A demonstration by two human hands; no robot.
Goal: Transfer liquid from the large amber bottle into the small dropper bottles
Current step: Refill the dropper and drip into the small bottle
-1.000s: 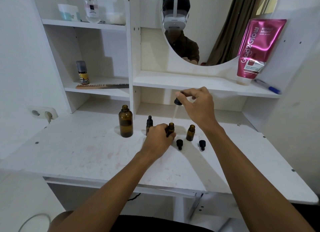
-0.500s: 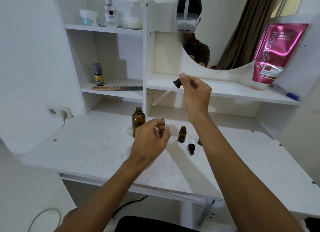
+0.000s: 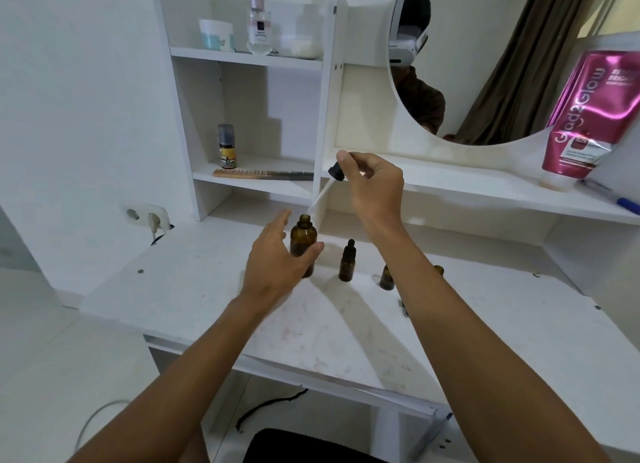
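The large amber bottle (image 3: 304, 235) stands uncapped on the white table (image 3: 194, 289). My left hand (image 3: 277, 263) is spread around it with fingers straight, thumb at its right side; contact is unclear. My right hand (image 3: 372, 185) pinches the black bulb of a glass dropper (image 3: 327, 185), whose tip points down-left just above the large bottle's mouth. A small dropper bottle with a black cap (image 3: 348, 261) stands to the right. Another small amber bottle (image 3: 387, 278) sits beside my right forearm, and a third (image 3: 439, 270) peeks out behind it.
A white shelf unit with a round mirror (image 3: 485, 81) rises behind the table. A comb (image 3: 263, 174) and small spray bottle (image 3: 227, 146) lie on the left shelf, a pink tube (image 3: 585, 123) and blue pen (image 3: 628, 204) on the right. A wall socket (image 3: 147, 216) sits left.
My left hand let go of the small bottle, opened and moved left to the large amber bottle. My right hand carried the dropper left, bringing its tip over the large bottle's mouth.
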